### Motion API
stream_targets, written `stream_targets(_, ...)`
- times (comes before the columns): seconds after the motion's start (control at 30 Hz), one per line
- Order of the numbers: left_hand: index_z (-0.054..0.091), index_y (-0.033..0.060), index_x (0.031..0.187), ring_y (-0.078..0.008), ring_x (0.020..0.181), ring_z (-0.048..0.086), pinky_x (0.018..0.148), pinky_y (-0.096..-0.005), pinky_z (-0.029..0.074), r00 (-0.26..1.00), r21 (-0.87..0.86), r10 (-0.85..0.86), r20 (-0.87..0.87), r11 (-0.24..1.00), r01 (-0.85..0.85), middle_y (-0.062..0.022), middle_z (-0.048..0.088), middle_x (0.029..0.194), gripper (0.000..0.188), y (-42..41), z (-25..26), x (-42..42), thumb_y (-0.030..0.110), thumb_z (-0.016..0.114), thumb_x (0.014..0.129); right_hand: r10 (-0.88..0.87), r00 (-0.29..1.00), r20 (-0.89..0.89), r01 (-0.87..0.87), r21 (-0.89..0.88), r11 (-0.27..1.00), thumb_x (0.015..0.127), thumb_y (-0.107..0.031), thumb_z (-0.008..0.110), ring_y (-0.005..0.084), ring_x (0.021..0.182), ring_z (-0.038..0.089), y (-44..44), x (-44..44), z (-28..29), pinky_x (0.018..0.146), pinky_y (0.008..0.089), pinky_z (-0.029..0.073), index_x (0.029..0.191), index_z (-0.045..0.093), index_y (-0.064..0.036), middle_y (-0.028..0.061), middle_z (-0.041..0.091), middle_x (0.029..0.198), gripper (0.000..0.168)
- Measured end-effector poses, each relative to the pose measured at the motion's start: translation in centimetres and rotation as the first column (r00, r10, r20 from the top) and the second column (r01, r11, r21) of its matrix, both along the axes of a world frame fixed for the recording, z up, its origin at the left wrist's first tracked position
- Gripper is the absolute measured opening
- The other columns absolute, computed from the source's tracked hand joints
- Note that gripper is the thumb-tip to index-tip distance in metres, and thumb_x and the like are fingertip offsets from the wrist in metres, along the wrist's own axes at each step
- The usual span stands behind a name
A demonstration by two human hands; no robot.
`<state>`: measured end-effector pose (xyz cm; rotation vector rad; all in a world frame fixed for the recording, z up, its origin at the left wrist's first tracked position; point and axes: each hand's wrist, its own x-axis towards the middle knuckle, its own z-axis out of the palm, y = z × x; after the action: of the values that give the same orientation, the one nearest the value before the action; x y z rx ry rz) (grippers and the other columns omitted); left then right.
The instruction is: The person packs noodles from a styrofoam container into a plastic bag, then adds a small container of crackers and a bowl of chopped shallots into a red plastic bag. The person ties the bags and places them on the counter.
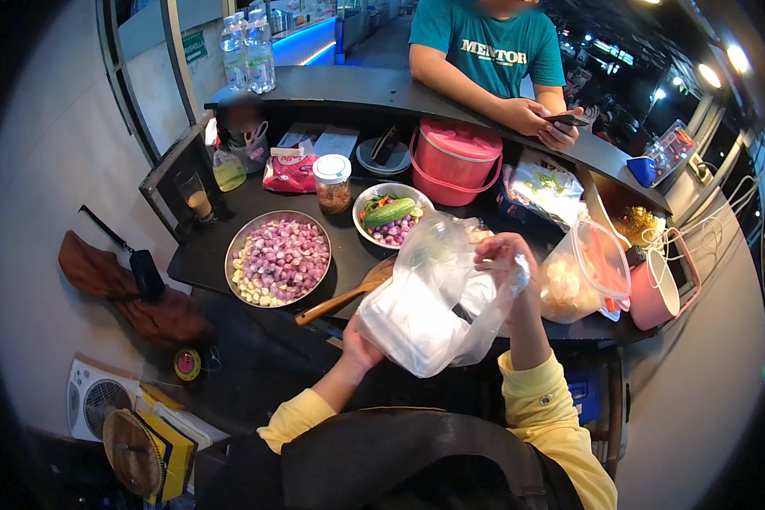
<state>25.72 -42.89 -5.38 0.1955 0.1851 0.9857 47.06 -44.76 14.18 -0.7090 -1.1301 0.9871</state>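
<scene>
A translucent white plastic bag with a pale, box-shaped bundle inside hangs before me. My left hand supports its lower left side. On the other side, my right hand grips the bag's upper edge, bunching the plastic near the fingers. Just behind the bag, a wooden spatula lies with its handle towards me, its blade partly covered. To the left stands a metal pan of peeled shallots and garlic cloves. A metal bowl holds a cucumber, chillies and more shallots.
Behind are a lidded jar, a tissue pack and a pink bucket. Right of my hand sit a clear plastic tub and a pink pot with cables above. A person holding a phone leans on the raised counter.
</scene>
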Motion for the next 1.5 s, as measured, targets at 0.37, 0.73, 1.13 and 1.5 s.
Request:
stream_targets(0.37,0.050,0.0016,0.101,-0.0253,0.087,0.050,0.081,-0.0342,0.039,0.087,0.902,0.936,-0.341,0.300,0.310,-0.0115,0.052,0.091,0.034,0.1,12.8,4.5,0.017,0.064,0.074,0.140,0.990,-0.030,-0.142,-0.090,0.986,0.091,-0.030,0.046,0.0162,0.082,0.056,3.3,3.0,-2.9,0.076,0.0288,0.044,0.090,0.054,-0.001,0.0094,0.057,0.089,0.030)
stream_targets(0.73,0.062,0.0032,0.082,-0.0225,0.075,0.058,0.068,-0.0308,0.044,0.116,0.839,0.874,-0.473,0.406,0.362,-0.0097,0.060,0.078,0.013,4.9,16.9,6.4,0.010,0.066,0.071,0.149,0.989,-0.020,-0.150,-0.046,0.988,0.091,-0.031,0.046,0.0146,0.082,0.054,4.4,5.9,-3.0,0.077,0.0283,0.044,0.089,0.054,-0.001,0.0082,0.055,0.089,0.031)
stream_targets(1.13,0.046,0.0019,0.110,-0.0063,0.064,0.050,0.056,-0.0183,0.038,0.578,0.669,0.570,-0.584,0.741,-0.055,-0.0056,0.058,0.077,0.023,1.5,18.6,3.6,0.009,0.049,0.088,0.317,0.879,0.356,-0.276,-0.163,0.947,0.067,-0.014,0.074,0.0148,0.096,0.051,2.9,12.2,-2.5,0.085,0.0264,0.040,0.106,0.050,0.000,0.0069,0.055,0.100,0.048)
stream_targets(1.5,0.051,0.0014,0.108,-0.0007,0.055,0.036,0.051,-0.0157,0.029,0.386,0.697,0.588,-0.711,0.663,0.272,0.0006,0.054,0.071,0.021,2.2,20.7,3.8,0.011,0.046,0.090,-0.249,0.918,0.308,0.350,-0.335,0.875,0.075,-0.012,0.066,0.0105,0.083,0.054,-3.1,15.4,-12.8,0.070,0.0245,0.043,0.099,0.055,-0.002,0.0044,0.057,0.091,0.028)
